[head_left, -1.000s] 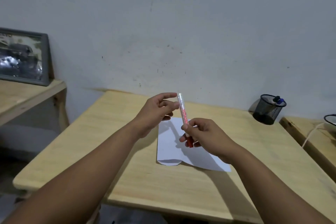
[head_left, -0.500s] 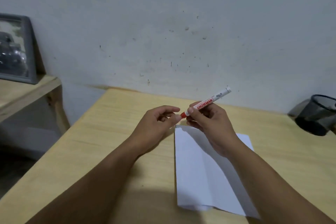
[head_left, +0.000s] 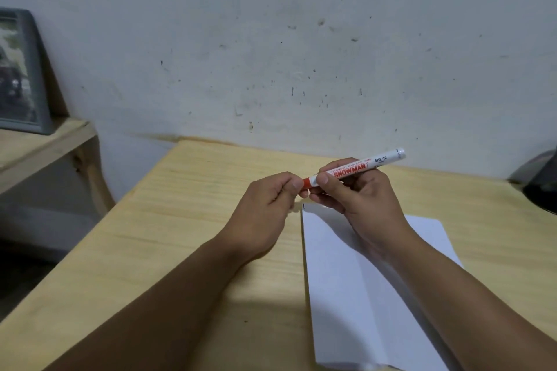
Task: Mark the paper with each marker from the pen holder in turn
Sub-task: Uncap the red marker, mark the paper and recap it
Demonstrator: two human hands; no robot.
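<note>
A white marker with red lettering is held nearly level above the wooden table, its red cap pointing left. My right hand grips the barrel. My left hand pinches the red cap end between thumb and fingers. Under my right hand lies a white sheet of paper with a small dark mark at its top left corner. Only a dark sliver of the black mesh pen holder shows at the right edge.
A framed picture leans against the wall on a lower wooden shelf at the left. The marked white wall stands just behind the table.
The marker swung from nearly upright to nearly level, and my left hand closed its fingers on the red cap. The view moved closer and left, so the pen holder slid to the right edge.
</note>
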